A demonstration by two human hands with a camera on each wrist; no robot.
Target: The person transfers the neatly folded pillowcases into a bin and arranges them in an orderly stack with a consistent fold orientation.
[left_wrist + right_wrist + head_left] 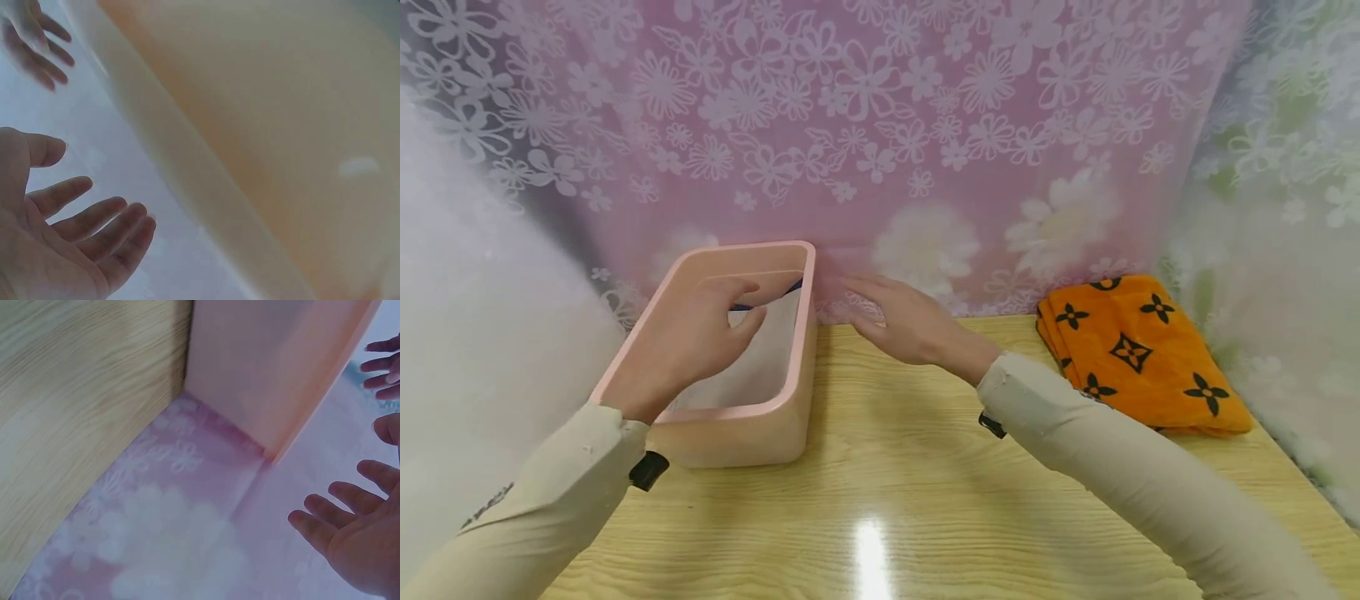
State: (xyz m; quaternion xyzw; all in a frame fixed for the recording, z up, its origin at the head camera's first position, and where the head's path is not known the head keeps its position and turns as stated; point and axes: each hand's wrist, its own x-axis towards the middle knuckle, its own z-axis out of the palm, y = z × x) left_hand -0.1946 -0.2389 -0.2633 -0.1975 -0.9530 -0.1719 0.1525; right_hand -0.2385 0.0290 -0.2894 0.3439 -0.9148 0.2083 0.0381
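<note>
A pink plastic bin (730,442) stands at the left of the table, with something whitish and a bit of dark blue (793,287) inside it. Over the bin's left part hovers my left hand (700,325), fingers spread loosely and holding nothing. My right hand (902,321) is in the air to the right of the bin, its fingers extended and nothing in them. Both hands appear apart from the bin wall (169,137) in the left wrist view. At the right of the table lies a folded orange cloth (1131,354) with black flower motifs.
The wood-grain table (925,492) carries the bin and the cloth. A pink floral curtain (850,150) hangs directly behind it, and pale curtains (1277,275) close off both sides. The bin's rim (811,333) stands up well above the tabletop.
</note>
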